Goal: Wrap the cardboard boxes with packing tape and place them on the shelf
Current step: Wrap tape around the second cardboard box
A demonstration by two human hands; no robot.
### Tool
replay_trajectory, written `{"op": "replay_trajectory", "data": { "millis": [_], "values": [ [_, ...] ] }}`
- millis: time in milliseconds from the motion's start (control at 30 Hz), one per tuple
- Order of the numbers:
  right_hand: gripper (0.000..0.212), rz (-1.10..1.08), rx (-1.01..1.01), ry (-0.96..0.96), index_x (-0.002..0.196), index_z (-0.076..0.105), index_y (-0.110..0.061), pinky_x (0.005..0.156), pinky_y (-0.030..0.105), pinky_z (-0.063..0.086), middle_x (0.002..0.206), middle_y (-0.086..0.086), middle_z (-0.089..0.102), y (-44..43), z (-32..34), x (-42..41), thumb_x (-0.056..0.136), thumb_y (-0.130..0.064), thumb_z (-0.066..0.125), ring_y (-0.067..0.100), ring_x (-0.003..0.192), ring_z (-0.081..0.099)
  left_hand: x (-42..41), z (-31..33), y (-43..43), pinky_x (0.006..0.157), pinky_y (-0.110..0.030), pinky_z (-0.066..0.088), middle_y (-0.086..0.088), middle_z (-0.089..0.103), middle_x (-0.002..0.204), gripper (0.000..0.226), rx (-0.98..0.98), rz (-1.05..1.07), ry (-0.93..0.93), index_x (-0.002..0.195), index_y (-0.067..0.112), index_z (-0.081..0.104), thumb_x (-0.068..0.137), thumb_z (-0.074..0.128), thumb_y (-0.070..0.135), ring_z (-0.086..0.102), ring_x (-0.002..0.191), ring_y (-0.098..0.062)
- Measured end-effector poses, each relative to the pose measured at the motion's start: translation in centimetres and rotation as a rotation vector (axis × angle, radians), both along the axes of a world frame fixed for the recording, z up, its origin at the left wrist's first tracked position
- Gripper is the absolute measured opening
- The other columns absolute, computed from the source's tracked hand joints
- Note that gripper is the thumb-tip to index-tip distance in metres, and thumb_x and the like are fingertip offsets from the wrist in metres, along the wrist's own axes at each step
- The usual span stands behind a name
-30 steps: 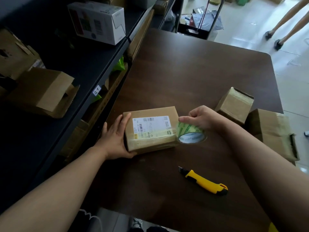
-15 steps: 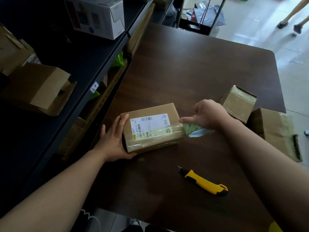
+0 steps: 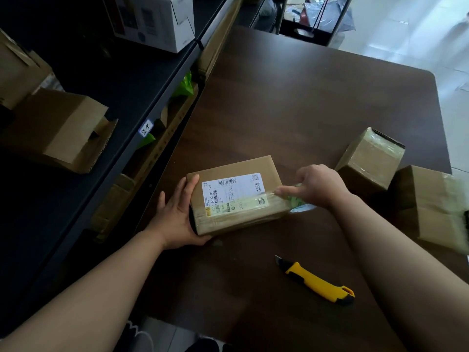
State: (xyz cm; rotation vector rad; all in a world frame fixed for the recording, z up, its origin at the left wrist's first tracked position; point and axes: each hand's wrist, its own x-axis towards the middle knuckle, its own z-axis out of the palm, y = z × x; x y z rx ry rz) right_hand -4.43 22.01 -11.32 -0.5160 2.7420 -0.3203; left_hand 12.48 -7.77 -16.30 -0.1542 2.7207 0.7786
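Dark wood table (image 3: 304,110) carries the job, and everything sits around the labelled box (image 3: 236,194). At that box's right end the right hand (image 3: 319,186) clutches the tape roll (image 3: 298,203), mostly hidden under the palm. Its forefinger stretches onto the box top and presses a clear strip down across the label. At the box's left end the left hand (image 3: 177,214) lies flat, fingers straight against the cardboard, bracing it. To wrap well, I judge the roll should run taut and low, with the strip smoothed outward from the finger and the brace firm enough that the box cannot slide. Nearer than the box lies a yellow utility knife (image 3: 317,283) for the cut. Right of the box stand a small taped box (image 3: 370,158) and a larger box (image 3: 429,204), and left of it runs the shelf (image 3: 127,85).
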Motion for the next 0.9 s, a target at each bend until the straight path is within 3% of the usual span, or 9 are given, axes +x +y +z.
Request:
{"op": "replay_trajectory", "data": {
  "millis": [67, 167, 267, 333, 467, 600, 733, 900],
  "values": [
    [0.084, -0.056, -0.052, -0.048, 0.057, 0.051, -0.021, 0.047, 0.028, 0.03, 0.057, -0.008, 0.055, 0.2, -0.3, 0.2, 0.035, -0.101, 0.037, 0.009, 0.059, 0.052, 0.0, 0.3, 0.2, 0.115, -0.05, -0.015, -0.002, -0.016, 0.161, 0.146, -0.026, -0.001, -0.017, 0.132, 0.05, -0.04, 0.048, 0.08, 0.065, -0.023, 0.137, -0.001],
    [0.074, -0.16, -0.132, -0.154, 0.058, 0.05, -0.023, 0.049, 0.028, 0.033, 0.059, -0.008, 0.055, 0.1, -0.3, 0.4, 0.039, -0.094, 0.056, 0.011, 0.063, 0.054, -0.2, 1.5, -0.2, 0.113, -0.053, -0.019, -0.002, -0.025, 0.158, 0.153, -0.14, -0.015, -0.089, 0.132, 0.046, -0.042, 0.04, 0.076, 0.077, -0.025, 0.142, -0.012],
    [0.057, -0.22, -0.218, -0.223, 0.058, 0.053, -0.022, 0.049, 0.027, 0.036, 0.058, -0.009, 0.054, -0.4, -0.3, 0.8, 0.053, -0.075, 0.076, 0.01, 0.06, 0.053, -1.6, 3.4, 0.4, 0.111, -0.057, -0.02, 0.001, -0.037, 0.153, 0.156, -0.274, -0.042, -0.073, 0.143, 0.037, -0.028, 0.023, 0.048, 0.101, -0.038, 0.138, -0.019],
    [0.048, -0.225, -0.259, -0.251, 0.061, 0.059, -0.022, 0.05, 0.028, 0.04, 0.061, -0.008, 0.059, -0.8, -0.5, 1.4, 0.06, -0.066, 0.079, 0.011, 0.062, 0.057, -3.6, 4.3, 2.7, 0.109, -0.058, -0.022, -0.003, -0.035, 0.154, 0.157, -0.353, -0.106, -0.053, 0.146, 0.031, -0.023, 0.022, 0.041, 0.104, -0.04, 0.136, -0.022],
    [0.046, -0.265, -0.256, -0.28, 0.069, 0.067, -0.022, 0.058, 0.036, 0.056, 0.069, -0.005, 0.067, -1.2, -1.0, 2.4, 0.063, -0.068, 0.076, 0.012, 0.067, 0.065, -8.3, 4.7, 8.9, 0.107, -0.061, -0.019, -0.014, -0.03, 0.155, 0.151, -0.45, -0.259, -0.122, 0.143, 0.03, -0.031, 0.041, 0.064, 0.089, -0.031, 0.14, -0.033],
    [0.051, -0.315, -0.278, -0.273, 0.062, 0.067, -0.02, 0.052, 0.033, 0.05, 0.06, -0.005, 0.066, -0.4, -1.5, 2.9, 0.062, -0.071, 0.074, 0.01, 0.06, 0.063, -11.2, 4.6, 11.5, 0.111, -0.066, -0.006, -0.015, -0.019, 0.159, 0.145, -0.497, -0.358, -0.112, 0.145, 0.033, -0.028, 0.049, 0.073, 0.075, -0.018, 0.144, -0.038],
    [0.05, -0.347, -0.448, -0.369, 0.068, 0.07, -0.011, 0.058, 0.037, 0.053, 0.062, 0.001, 0.068, 2.0, 0.0, 3.2, 0.066, -0.06, 0.079, 0.015, 0.061, 0.065, -11.1, 5.7, 11.8, 0.111, -0.067, -0.004, -0.012, -0.004, 0.159, 0.143, -0.409, -0.342, -0.075, 0.142, 0.043, -0.028, 0.048, 0.078, 0.067, -0.004, 0.145, -0.036],
    [0.052, -0.401, -0.842, -0.404, 0.049, 0.059, -0.019, 0.043, 0.017, 0.041, 0.05, -0.006, 0.059, 5.6, 6.2, 1.8, 0.049, -0.065, 0.085, 0.007, 0.045, 0.055, -10.2, 8.7, 11.3, 0.114, -0.06, 0.002, -0.001, 0.003, 0.157, 0.132, -0.018, -0.207, 0.112, 0.142, 0.053, -0.017, 0.047, 0.075, 0.062, 0.001, 0.145, -0.029]
  ]
}}
